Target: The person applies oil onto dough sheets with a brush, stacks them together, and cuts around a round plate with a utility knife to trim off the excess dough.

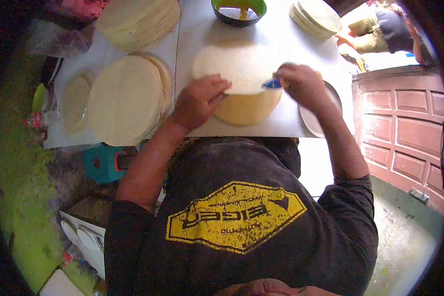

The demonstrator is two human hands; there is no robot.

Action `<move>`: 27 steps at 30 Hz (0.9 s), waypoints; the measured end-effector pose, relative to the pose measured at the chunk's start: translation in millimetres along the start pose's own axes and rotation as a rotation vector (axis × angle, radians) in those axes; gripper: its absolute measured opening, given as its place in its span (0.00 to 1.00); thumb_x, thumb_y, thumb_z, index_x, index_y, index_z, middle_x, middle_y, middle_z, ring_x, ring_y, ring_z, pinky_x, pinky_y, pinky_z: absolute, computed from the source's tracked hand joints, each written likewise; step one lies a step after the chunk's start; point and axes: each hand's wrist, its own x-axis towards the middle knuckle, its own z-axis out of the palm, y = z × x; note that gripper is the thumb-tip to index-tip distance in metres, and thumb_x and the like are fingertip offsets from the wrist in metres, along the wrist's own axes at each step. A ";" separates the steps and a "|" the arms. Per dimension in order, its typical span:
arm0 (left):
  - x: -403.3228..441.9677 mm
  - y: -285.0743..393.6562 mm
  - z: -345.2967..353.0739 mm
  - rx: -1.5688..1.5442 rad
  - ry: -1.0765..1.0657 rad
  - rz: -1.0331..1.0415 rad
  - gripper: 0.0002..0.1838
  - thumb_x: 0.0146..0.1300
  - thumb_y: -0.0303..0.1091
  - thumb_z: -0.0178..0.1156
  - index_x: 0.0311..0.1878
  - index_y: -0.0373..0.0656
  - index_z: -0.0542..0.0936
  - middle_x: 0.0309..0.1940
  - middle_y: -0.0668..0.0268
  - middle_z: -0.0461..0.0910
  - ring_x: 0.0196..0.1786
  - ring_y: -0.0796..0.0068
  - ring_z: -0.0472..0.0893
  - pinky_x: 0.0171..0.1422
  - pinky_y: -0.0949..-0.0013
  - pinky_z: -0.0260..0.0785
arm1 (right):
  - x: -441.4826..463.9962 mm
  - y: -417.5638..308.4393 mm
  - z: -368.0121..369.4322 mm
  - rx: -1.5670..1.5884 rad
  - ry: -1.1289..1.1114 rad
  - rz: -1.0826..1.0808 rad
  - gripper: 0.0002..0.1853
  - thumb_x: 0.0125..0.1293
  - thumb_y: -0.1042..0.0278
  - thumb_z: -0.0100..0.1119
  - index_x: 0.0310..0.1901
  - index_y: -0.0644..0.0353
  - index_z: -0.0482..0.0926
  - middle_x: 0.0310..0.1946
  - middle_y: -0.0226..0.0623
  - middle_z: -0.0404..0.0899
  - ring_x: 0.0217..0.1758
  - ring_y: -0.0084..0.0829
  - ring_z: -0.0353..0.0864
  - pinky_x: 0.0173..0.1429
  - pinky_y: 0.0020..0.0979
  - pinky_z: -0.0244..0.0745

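Observation:
A pale round sheet (232, 66) lies in front of me on the white table, over a yellower round piece (246, 109) whose near part shows below it. My left hand (201, 98) is closed at the sheet's near left edge, fingers pinched on that edge. On the right, my right hand (301, 84) is closed around a small blue object (272, 84), held over the sheet's right side. What the blue object is cannot be made out clearly.
Stacks of round sheets stand on the table (190, 129) at left (126, 98), back left (138, 22) and back right (316, 17). A green-rimmed bowl (239, 12) holds yellowish liquid. A round tray (313, 116) lies right. Another person (380, 29) is beyond the brown panelled door (404, 123).

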 end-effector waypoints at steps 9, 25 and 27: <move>-43.1 -8.1 33.3 -0.095 -0.144 0.003 0.17 0.54 0.26 0.65 0.50 0.44 0.82 0.48 0.60 0.82 0.58 0.55 0.78 0.63 0.59 0.72 | -46.3 -5.7 48.9 -0.009 -0.017 -0.058 0.11 0.53 0.74 0.63 0.40 0.54 0.81 0.38 0.33 0.81 0.37 0.39 0.80 0.42 0.38 0.72; -59.7 5.5 23.5 0.173 -0.192 0.046 0.21 0.51 0.39 0.69 0.49 0.46 0.81 0.55 0.63 0.78 0.61 0.55 0.74 0.64 0.53 0.67 | -35.5 -26.9 27.5 0.163 -0.076 0.164 0.14 0.57 0.71 0.62 0.47 0.54 0.81 0.42 0.41 0.79 0.41 0.45 0.81 0.45 0.42 0.77; -66.1 3.4 22.1 0.185 -0.236 -0.004 0.23 0.51 0.41 0.69 0.51 0.47 0.80 0.57 0.63 0.76 0.64 0.56 0.72 0.66 0.52 0.64 | 0.5 -39.2 24.0 0.213 0.164 0.162 0.18 0.57 0.72 0.63 0.51 0.54 0.78 0.44 0.45 0.78 0.45 0.47 0.80 0.49 0.42 0.76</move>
